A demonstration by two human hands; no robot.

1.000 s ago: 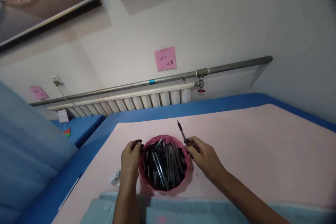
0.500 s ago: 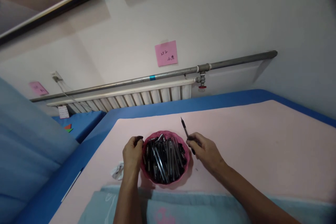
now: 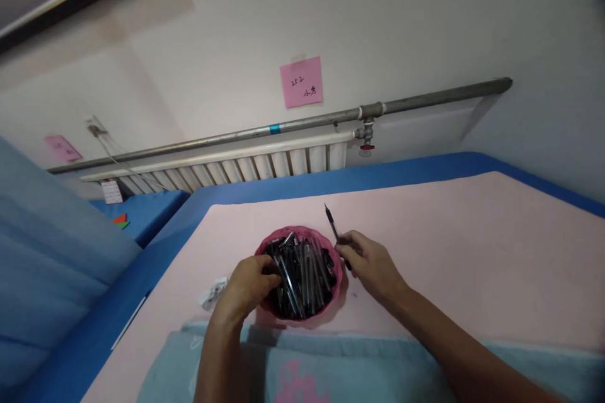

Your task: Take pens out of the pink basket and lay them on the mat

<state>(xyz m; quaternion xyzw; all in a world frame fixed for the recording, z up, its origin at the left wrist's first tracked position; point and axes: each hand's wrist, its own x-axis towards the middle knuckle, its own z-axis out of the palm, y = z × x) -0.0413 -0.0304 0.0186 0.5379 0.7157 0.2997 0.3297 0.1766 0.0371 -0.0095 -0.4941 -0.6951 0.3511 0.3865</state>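
A round pink basket (image 3: pixel 338 293) holds several clear pen barrels (image 3: pixel 309 274) and black pen parts. Over its left side, my left hand (image 3: pixel 253 280) dips its curled fingers among the black parts. Thumb and forefinger are bent towards each other; what lies between them is hidden. My right hand (image 3: pixel 371 258) is closed on a pen (image 3: pixel 332 221) just right of the rim. This pen has a clear barrel and a black grip, its bare tip pointing up and away from me.
A crumpled white wrapper (image 3: pixel 215 293) lies left of the basket on the pink table cover (image 3: pixel 439 252). Blue cloth (image 3: pixel 378 365) covers the near edge. Behind the table are a white radiator (image 3: pixel 265 164) and a metal pipe (image 3: pixel 321 119). A blue curtain (image 3: pixel 51 264) hangs at left.
My left hand, which held a small black piece outside the basket's left rim, has moved right and into the basket. My right hand keeps its pen nearly still. The view has tilted slightly down.
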